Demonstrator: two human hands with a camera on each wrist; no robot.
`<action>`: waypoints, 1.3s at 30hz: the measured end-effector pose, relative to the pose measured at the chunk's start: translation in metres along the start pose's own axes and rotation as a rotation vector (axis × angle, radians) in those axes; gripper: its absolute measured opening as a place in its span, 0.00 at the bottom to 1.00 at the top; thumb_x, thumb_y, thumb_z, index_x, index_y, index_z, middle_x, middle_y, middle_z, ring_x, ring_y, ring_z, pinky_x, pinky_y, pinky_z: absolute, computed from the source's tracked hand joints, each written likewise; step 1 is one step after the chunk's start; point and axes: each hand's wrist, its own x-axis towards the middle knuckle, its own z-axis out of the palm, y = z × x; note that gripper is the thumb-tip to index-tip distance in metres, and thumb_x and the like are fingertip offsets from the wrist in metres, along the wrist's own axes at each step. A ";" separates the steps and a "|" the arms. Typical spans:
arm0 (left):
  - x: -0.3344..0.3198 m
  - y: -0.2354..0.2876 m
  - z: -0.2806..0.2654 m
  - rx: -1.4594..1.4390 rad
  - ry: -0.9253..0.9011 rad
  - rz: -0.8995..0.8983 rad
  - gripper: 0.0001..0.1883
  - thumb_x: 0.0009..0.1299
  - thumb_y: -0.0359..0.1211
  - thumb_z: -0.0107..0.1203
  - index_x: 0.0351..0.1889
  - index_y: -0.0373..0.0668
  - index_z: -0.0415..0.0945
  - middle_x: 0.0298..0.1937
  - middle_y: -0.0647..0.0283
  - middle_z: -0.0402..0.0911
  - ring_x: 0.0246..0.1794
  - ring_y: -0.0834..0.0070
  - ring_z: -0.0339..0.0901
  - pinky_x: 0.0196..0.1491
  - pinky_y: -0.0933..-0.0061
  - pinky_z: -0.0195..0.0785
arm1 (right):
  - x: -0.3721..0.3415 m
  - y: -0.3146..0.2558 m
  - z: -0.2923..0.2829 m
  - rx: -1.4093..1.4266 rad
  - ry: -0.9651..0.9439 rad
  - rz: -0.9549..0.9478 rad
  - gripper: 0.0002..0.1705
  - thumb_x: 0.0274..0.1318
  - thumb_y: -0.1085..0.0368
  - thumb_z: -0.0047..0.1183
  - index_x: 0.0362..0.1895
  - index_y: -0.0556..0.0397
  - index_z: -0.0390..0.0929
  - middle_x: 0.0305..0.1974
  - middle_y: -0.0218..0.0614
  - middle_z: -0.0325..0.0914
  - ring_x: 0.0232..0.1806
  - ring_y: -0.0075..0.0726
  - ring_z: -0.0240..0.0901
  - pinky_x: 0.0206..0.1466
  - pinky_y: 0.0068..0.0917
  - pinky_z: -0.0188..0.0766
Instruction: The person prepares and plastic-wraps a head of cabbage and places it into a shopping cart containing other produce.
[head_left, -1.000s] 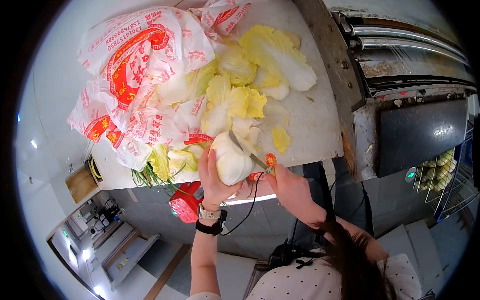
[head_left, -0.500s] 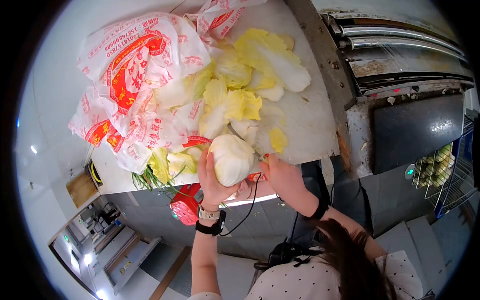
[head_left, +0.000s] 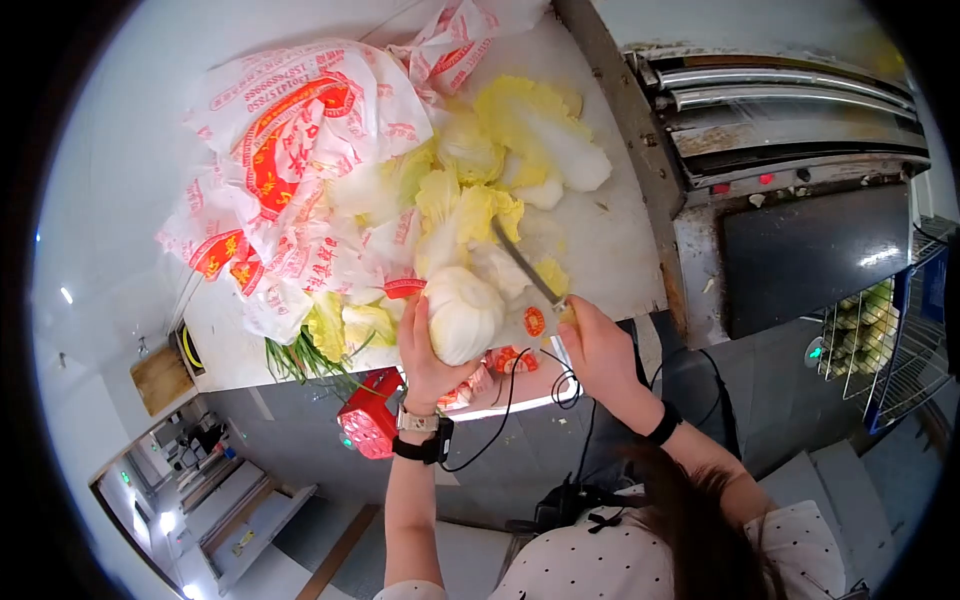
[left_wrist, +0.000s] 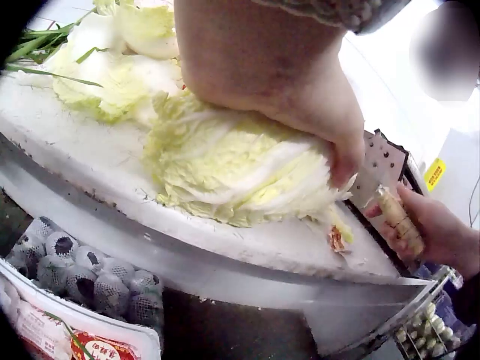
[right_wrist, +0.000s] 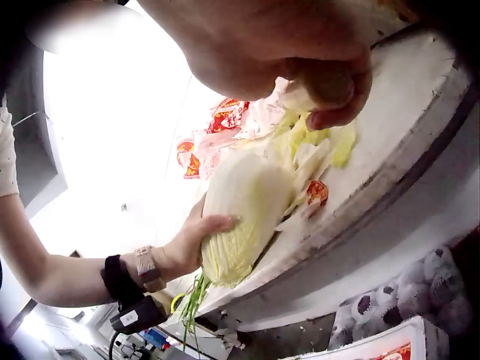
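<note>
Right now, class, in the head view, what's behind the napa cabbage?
Loose cabbage leaves and a printed plastic bag show beyond the napa cabbage; what it and the left hand cover is hidden.

A: Lettering around the cabbage (head_left: 466, 315)?
B: Beyond and left of it, plastic bag (head_left: 300, 140), printed with red Chinese characters and two rows of digits, one opening 13014.
A: Right of it?
B: Round red label (head_left: 534, 321), print illegible; farther right, round green sign (head_left: 814, 352), mark too small to read.
</note>
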 end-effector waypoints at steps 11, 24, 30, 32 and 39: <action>-0.002 -0.005 -0.038 -1.058 -0.085 -0.544 0.45 0.43 0.31 0.62 0.62 0.37 0.53 0.58 0.54 0.64 0.57 0.62 0.65 0.57 0.64 0.62 | 0.045 -0.013 0.013 -0.234 0.067 -0.208 0.28 0.47 0.68 0.50 0.56 0.50 0.64 0.41 0.39 0.66 0.44 0.41 0.64 0.48 0.36 0.63; -0.079 0.039 -0.086 -1.665 -0.057 -0.777 0.41 0.53 0.52 0.52 0.61 0.38 0.57 0.56 0.53 0.68 0.54 0.61 0.69 0.54 0.61 0.65 | 0.026 -0.124 -0.033 0.630 -0.454 -0.548 0.22 0.48 0.70 0.54 0.51 0.51 0.70 0.54 0.38 0.67 0.58 0.39 0.61 0.58 0.30 0.59; -0.103 0.083 -0.102 -1.652 0.020 -0.663 0.45 0.52 0.58 0.51 0.62 0.38 0.55 0.58 0.53 0.66 0.55 0.59 0.67 0.55 0.60 0.63 | 0.029 -0.124 -0.028 0.516 -0.248 -0.415 0.18 0.51 0.68 0.50 0.49 0.54 0.72 0.41 0.41 0.76 0.42 0.41 0.73 0.45 0.30 0.68; -0.119 0.086 -0.104 -1.609 0.086 -0.650 0.43 0.53 0.57 0.50 0.61 0.38 0.56 0.58 0.52 0.67 0.55 0.59 0.68 0.56 0.61 0.63 | 0.041 -0.120 -0.025 0.375 -0.149 -0.262 0.24 0.49 0.67 0.52 0.53 0.56 0.67 0.46 0.45 0.74 0.46 0.44 0.71 0.48 0.33 0.67; -0.120 0.109 -0.122 -1.778 0.136 -0.499 0.40 0.51 0.49 0.48 0.60 0.36 0.58 0.56 0.53 0.69 0.52 0.57 0.70 0.54 0.58 0.64 | 0.013 -0.084 -0.058 -0.054 -0.452 -0.182 0.34 0.54 0.56 0.50 0.60 0.60 0.56 0.52 0.53 0.67 0.53 0.46 0.66 0.53 0.32 0.64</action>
